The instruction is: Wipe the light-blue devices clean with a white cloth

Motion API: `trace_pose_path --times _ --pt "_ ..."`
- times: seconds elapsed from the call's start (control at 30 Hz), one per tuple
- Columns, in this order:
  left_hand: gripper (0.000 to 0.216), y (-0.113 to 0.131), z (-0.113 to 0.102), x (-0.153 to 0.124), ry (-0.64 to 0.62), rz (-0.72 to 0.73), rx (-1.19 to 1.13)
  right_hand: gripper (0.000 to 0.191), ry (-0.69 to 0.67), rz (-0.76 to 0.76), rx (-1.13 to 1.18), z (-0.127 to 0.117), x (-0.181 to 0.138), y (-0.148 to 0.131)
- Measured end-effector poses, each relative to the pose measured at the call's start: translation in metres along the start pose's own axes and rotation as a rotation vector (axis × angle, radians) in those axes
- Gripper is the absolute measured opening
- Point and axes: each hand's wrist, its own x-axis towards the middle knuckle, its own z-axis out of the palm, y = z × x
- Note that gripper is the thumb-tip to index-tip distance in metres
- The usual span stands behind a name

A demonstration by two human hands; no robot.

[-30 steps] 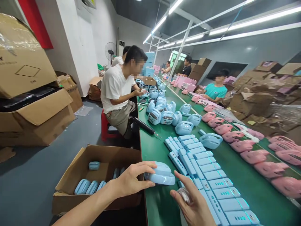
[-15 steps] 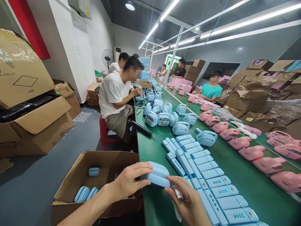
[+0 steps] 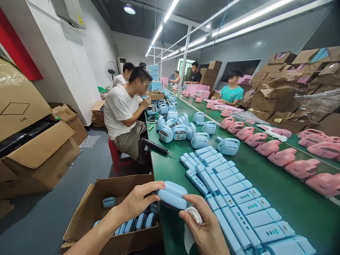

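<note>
My left hand grips a light blue rounded plastic shell and holds it just above the near edge of the green table. My right hand holds a white cloth and presses it against the shell's lower right side. Rows of flat light blue panels lie on the table right of my hands. An open cardboard box with several blue shells stands on the floor under my left arm.
A person in a white shirt sits on a red stool at the table's left side, beside a black electric screwdriver. Assembled blue units and pink units cover the table. Other workers sit farther back. Large cardboard boxes stand left.
My right hand has closed in with the cloth onto the blue shell. Both hands and the shell have drifted slightly left, toward the table's edge. The view has tilted up.
</note>
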Motion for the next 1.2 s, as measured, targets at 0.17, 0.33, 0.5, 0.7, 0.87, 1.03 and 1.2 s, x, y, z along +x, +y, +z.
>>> trace_pose_path --times 0.17,0.33,0.5,0.7,0.87,1.03,1.2 --pt "0.033 -0.002 0.001 0.002 -0.001 -0.081 -0.066 0.034 0.038 0.032 0.058 0.003 0.001 0.001" --pt "0.033 -0.004 -0.002 0.002 -0.003 -0.168 -0.150 0.028 -0.026 0.002 0.071 0.007 0.001 0.010" --pt "0.033 -0.008 -0.006 -0.001 0.027 -0.262 -0.217 0.023 0.018 -0.054 0.093 0.019 0.003 0.011" --pt "0.033 -0.013 -0.005 -0.004 0.059 -0.320 -0.263 0.024 0.083 -0.281 -0.006 0.028 0.010 0.001" --pt "0.035 -0.012 -0.005 -0.002 0.073 -0.358 -0.261 0.021 0.128 -0.390 -0.027 0.033 0.014 -0.010" --pt "0.035 -0.005 -0.002 0.004 0.066 -0.357 -0.282 0.024 0.167 -0.413 -0.031 0.037 0.014 -0.008" --pt "0.032 -0.002 0.011 0.009 0.151 -0.326 -0.325 0.022 0.227 -0.401 0.039 0.049 0.010 -0.005"
